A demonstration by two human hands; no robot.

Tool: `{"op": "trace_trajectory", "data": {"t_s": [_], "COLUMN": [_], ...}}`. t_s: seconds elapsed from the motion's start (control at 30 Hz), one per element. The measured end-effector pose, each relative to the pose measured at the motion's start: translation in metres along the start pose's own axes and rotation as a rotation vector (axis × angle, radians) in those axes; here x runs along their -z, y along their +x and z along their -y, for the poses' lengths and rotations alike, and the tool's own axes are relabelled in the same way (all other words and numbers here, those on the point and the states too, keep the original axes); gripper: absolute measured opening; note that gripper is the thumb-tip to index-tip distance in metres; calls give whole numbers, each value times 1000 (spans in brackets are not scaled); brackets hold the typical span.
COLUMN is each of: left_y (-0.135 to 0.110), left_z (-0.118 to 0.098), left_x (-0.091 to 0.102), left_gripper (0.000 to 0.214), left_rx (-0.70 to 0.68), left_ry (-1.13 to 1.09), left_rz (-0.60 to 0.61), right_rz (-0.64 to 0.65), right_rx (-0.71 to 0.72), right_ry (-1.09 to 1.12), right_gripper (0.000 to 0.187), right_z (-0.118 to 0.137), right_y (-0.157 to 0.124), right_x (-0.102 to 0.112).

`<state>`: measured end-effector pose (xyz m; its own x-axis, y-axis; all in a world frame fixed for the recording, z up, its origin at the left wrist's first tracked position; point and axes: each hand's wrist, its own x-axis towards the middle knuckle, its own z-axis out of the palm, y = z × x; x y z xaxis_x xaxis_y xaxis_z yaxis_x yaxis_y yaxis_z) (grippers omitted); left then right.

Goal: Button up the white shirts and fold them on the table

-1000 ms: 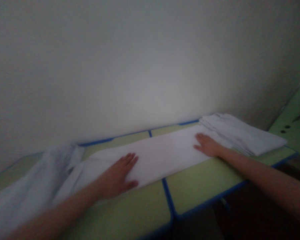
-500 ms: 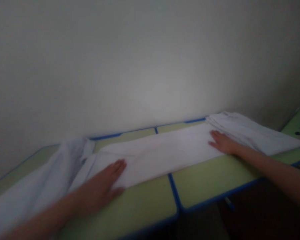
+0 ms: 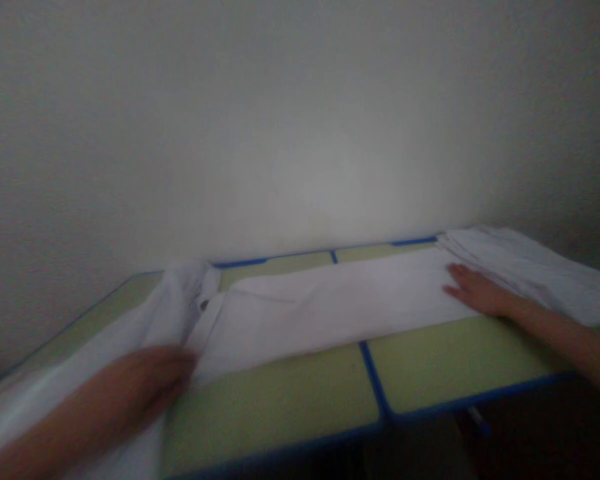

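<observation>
1. Head view: A long white cloth (image 3: 330, 307), folded into a flat band, lies across two green desks with blue edging, running from left to right close to a plain pale wall (image 3: 300, 133). The band crosses the blue seam where the left desk (image 3: 280, 400) meets the right desk (image 3: 455, 367).

2. Head view: The right hand (image 3: 477, 293) rests flat on the right end of the cloth, palm down, fingers stretched out and gripping nothing; its bare forearm reaches in from the lower right corner.

3. Head view: The left hand (image 3: 150, 380) is blurred at the left end of the cloth, lying on or against the fabric where the flat band gives way to loose folds. Whether its fingers are pinching the fabric or only pressing on it cannot be told. The two hands are well apart, one at each end of the band.

4. Head view: A loose, crumpled mass of white fabric (image 3: 80, 373) trails from the left end of the band toward the lower left corner, draped over the left desk and partly beneath the left forearm.

5. Head view: A stack of folded white cloths (image 3: 535, 267) sits on the right desk, just beyond the right hand and touching the right end of the band. A small dark mark shows on the fabric near the band's left end; it is too blurred to identify.
</observation>
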<state>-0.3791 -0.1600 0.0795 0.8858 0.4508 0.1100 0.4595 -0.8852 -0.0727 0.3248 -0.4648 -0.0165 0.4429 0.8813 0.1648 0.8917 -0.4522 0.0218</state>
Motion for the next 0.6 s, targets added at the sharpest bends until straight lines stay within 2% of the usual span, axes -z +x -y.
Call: {"op": "trace_trajectory", "data": {"t_s": [0.1,0.17,0.27,0.4,0.47,0.6], "left_y": [11,20,30,31,28,24], "left_z": [-26,-35,-33,-19,-16,-24], "left_x": [15,16,6,-10,-11,-2], "left_gripper": [38,41,41,31,30,28], "left_rx": [33,62,46,-103,-145,-128], "left_ry": [-9,-27,-47,-76,-92,-138], "left_rz": [17,-33,-47,45,30,-46], "right_rz": [-11,-5,-5,1,6,4], "right_rx": [5,7,-4,5,13,19], "right_ry": [-22,-36,-37,-19,-10,3], "right_gripper": [84,83,83,83,82,81], "right_z": [1,3,6,7,7,8], "right_y": [-1,-2,-4,-6,-7,-10], "right_x": [1,3,7,10,11,14]}}
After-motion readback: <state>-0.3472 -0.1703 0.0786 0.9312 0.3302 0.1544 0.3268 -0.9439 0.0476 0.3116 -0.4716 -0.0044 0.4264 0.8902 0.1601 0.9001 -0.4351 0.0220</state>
